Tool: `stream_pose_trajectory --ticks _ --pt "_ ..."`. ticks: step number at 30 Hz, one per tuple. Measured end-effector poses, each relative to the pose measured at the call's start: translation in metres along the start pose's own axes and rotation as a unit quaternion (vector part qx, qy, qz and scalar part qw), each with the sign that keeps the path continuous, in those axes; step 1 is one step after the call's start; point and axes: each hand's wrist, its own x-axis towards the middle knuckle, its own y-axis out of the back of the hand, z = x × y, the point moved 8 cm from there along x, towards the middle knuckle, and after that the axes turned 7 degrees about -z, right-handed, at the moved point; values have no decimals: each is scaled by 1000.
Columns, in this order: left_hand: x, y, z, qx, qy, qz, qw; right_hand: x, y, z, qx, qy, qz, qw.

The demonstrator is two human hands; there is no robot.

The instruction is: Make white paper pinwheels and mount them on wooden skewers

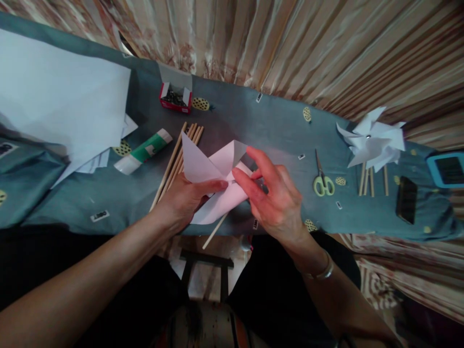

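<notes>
Grip (181,195) on pinwheel (217,166), near table edge (235,231), scissors (322,177) apart

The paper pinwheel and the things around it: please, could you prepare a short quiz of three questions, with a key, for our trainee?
1. Which lies nearest to the black phone?
a) red box
b) scissors
c) large white sheet
2. True or false: the left hand and the right hand both touch the paper pinwheel.
3. What lies between the green-and-white tube and that pinwheel?

Key: 1 b; 2 true; 3 wooden sticks.
</notes>
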Motion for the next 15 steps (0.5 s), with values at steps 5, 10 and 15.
stream_pose_trajectory --ticks 5,10,15 --pt "-1 -2 -2 -12 19 12 1000 2 -4 1 -3 -4 -10 1000" --pt "-2 -2 -1 -15 17 19 1000 1 -7 0 21 6 -23 1000" --pt "-3 -1 0 -6 16 17 1000 1 -7 0 28 18 -29 999"
